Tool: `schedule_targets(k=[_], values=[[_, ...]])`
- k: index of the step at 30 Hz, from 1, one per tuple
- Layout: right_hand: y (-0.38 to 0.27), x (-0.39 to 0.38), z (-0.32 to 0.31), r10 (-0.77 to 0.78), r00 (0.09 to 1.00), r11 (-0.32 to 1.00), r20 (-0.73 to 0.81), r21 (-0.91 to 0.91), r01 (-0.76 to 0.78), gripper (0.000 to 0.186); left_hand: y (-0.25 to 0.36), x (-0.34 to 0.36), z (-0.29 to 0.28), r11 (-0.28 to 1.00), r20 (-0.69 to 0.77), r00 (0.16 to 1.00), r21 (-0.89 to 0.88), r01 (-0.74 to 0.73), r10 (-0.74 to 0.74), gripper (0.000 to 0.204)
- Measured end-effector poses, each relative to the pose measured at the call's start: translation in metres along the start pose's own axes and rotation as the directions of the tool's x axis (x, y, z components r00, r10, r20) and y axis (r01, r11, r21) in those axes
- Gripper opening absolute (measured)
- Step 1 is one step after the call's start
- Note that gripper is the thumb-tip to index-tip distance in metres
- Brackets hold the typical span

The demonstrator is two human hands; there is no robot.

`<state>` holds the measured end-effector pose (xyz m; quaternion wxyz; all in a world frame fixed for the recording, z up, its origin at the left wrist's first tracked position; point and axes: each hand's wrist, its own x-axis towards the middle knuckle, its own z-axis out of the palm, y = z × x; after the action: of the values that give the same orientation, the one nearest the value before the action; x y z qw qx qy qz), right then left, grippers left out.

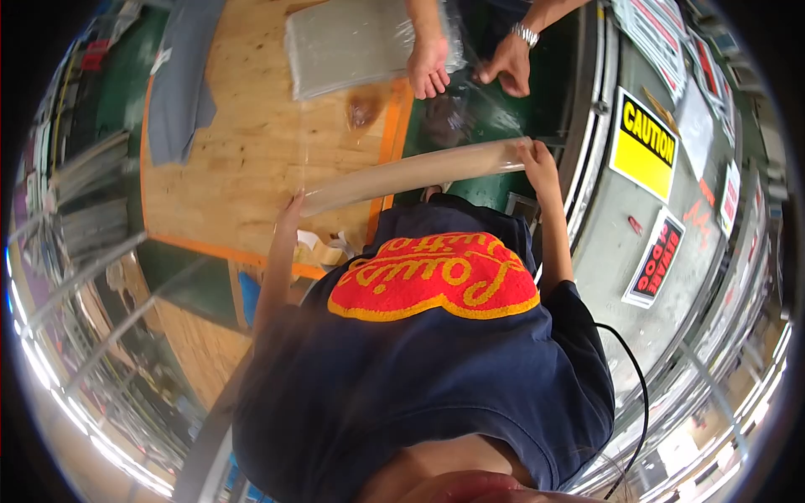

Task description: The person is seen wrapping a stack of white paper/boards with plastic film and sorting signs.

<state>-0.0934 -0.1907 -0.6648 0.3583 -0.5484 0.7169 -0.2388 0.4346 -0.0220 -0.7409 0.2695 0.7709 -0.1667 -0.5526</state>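
Observation:
A long roll of clear plastic film (419, 174) lies crosswise in front of me, its right end a little farther away than its left. My left hand (290, 213) is closed on the left end, and my right hand (539, 164) grips the right end. From the roll, a thin see-through sheet seems to stretch away over the wooden table; its edges are hard to make out. Across from me are a co-worker's two hands (428, 65), one wrist with a metal watch (526, 34). Those hands are near the far part of the film; whether they grip it I cannot tell.
A flat stack wrapped in clear plastic (340, 50) rests on the wooden table (243, 180), with grey cloth (178, 92) at its left. Crumpled scraps (323, 250) lie near my left forearm. On the right, a grey metal table (608, 243) holds a yellow-and-black sign (644, 147) and other printed signs.

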Motion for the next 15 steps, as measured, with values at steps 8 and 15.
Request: schedule_targets(k=[8, 15], values=[[-0.026, -0.009, -0.008, 0.062, 0.998, 0.983, -0.008, -0.171, -0.062, 0.047, 0.008, -0.005, 0.012, 1.0, -0.024, 1.0, 0.009, -0.016, 0.016, 0.064], [-0.054, 0.01, -0.017, 0.039, 0.999, 0.984, -0.017, -0.171, -0.042, 0.047, 0.002, 0.007, 0.011, 1.0, -0.025, 1.0, 0.009, 0.005, -0.005, 0.063]])
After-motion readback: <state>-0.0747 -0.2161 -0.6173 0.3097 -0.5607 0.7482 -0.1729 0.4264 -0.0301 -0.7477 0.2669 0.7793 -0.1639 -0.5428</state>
